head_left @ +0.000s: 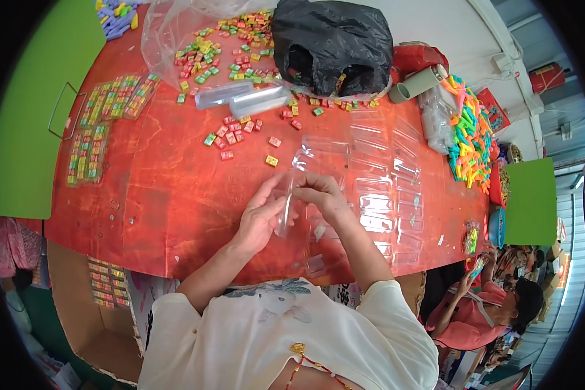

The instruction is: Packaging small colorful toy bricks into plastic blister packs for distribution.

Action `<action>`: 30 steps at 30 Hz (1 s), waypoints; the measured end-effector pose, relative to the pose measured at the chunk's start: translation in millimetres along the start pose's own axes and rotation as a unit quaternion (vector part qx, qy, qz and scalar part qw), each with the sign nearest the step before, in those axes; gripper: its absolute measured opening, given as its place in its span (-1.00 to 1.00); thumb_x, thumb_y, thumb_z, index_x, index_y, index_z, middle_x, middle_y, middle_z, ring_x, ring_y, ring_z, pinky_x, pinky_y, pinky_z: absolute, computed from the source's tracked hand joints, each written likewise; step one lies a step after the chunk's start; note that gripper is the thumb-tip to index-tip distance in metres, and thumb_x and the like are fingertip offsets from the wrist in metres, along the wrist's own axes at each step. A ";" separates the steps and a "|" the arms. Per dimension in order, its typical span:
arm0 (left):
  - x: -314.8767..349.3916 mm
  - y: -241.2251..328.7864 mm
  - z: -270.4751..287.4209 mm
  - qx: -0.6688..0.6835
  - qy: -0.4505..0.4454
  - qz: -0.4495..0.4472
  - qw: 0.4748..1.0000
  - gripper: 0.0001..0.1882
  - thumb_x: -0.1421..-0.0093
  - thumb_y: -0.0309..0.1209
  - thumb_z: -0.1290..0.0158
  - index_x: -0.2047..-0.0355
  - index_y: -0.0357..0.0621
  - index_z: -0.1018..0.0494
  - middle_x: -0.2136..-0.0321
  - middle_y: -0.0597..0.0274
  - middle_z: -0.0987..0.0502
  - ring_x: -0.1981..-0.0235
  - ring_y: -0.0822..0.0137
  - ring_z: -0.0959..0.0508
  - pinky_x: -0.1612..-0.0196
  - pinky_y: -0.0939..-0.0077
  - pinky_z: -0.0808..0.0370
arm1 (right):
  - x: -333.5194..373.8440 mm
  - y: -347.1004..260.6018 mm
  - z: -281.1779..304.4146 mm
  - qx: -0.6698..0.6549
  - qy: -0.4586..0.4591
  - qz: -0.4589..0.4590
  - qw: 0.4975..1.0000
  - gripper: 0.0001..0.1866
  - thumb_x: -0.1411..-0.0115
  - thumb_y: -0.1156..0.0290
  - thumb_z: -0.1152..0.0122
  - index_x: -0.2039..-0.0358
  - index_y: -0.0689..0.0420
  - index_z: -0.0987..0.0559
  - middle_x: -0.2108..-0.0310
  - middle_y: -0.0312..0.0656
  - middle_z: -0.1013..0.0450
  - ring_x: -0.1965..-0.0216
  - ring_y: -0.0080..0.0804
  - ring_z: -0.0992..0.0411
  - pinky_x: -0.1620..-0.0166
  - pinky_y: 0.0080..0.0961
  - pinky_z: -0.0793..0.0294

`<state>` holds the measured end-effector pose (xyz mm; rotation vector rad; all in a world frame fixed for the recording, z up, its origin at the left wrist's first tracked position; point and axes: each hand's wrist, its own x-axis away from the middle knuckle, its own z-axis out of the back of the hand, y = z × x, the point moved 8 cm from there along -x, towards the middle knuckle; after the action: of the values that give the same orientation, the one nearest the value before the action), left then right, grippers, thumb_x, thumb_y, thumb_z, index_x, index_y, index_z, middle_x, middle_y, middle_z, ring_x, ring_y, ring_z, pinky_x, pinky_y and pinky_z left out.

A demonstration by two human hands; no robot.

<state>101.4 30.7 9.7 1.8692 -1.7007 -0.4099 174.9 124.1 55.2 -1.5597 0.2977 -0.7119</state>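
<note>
Clear plastic formed the long tray under handling, which stood on a slant between your two hands, above the red tabletop. Your right hand had its grip pinched on the tray's right side, thumb and fingers together; your left hand had its grip closed around the lower part, with fingers visible through the plastic. Both your arms crossed the near edge of the tabletop, just in front of your body. On your left, a broad stretch of red surface gave room for movement as far as the filled trays. Clearance on your right was tighter: columns of clear moulds lay beside your right forearm and reached toward the near edge. Ahead of your hands lay loose coloured pieces, with two clear containers and a black bag farther off. Bright plastic parts were heaped near the right edge. An open cardboard box stood below the near edge, to your left.
</note>
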 end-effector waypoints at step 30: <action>-2.8 18.4 -34.4 -0.187 -0.082 -0.002 0.979 -0.39 -0.27 -0.08 0.06 -0.19 -0.16 -0.11 0.27 0.27 -0.35 0.47 0.57 -0.38 0.52 0.71 -0.31 | 7.0 -22.5 -16.1 -0.116 -0.039 0.089 0.989 -0.90 -0.22 0.42 -0.17 0.33 0.18 -0.53 0.47 -0.41 -0.42 0.48 -0.69 -0.32 0.39 -0.68 -0.28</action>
<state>106.2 40.0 47.4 1.5995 -1.5901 -0.8434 165.7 110.1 78.3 -1.7506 0.4684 -0.4885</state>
